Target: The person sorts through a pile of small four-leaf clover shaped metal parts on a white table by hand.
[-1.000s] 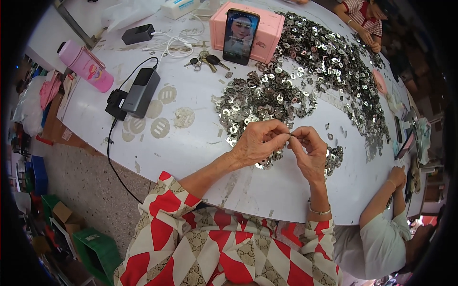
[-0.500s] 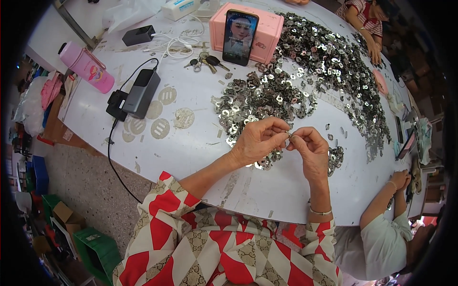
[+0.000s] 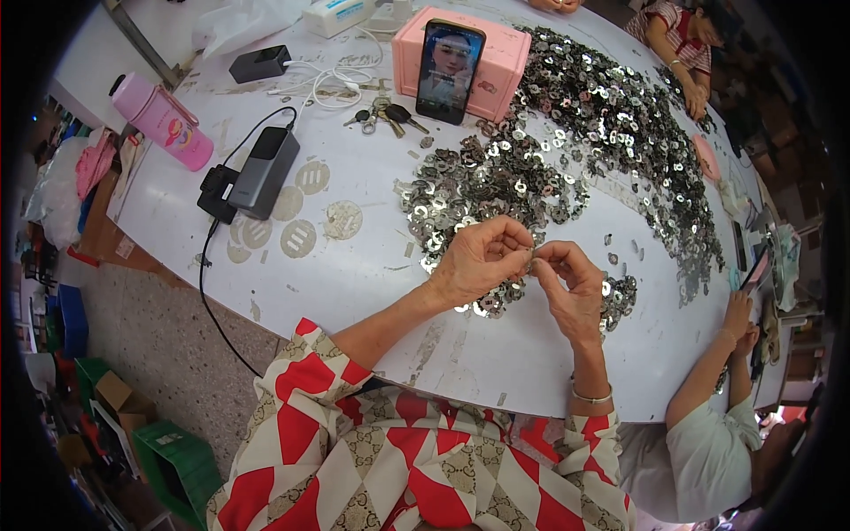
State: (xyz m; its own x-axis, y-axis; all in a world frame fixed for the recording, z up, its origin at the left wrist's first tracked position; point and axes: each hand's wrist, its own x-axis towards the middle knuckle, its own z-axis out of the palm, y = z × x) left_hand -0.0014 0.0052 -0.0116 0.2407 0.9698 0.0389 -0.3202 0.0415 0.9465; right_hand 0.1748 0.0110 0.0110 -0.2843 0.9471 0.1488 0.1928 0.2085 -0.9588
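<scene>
One co-worker's hand [image 3: 738, 311] at the right of the table [image 3: 301, 283] has slid upward. Nearer me, the left hand [image 3: 474, 264] pinches a small piece [image 3: 532, 258], mostly hidden, over the near end of the metal heap [image 3: 487, 181]; fingertips of the right hand [image 3: 577, 301] meet it, whether clamped I can't tell.

This view is taken from a wide fisheye camera, worn on the person's head as the left of two, and it looks steeply downward and forward. The hands [image 3: 478, 265] are near the centre, quite close to the lens. The desk [image 3: 354, 292] spreads across most of the view, with its edges curved. The patterned sleeves [image 3: 301, 376] enter from below, and the floor [image 3: 195, 345] appears at the left.
</scene>
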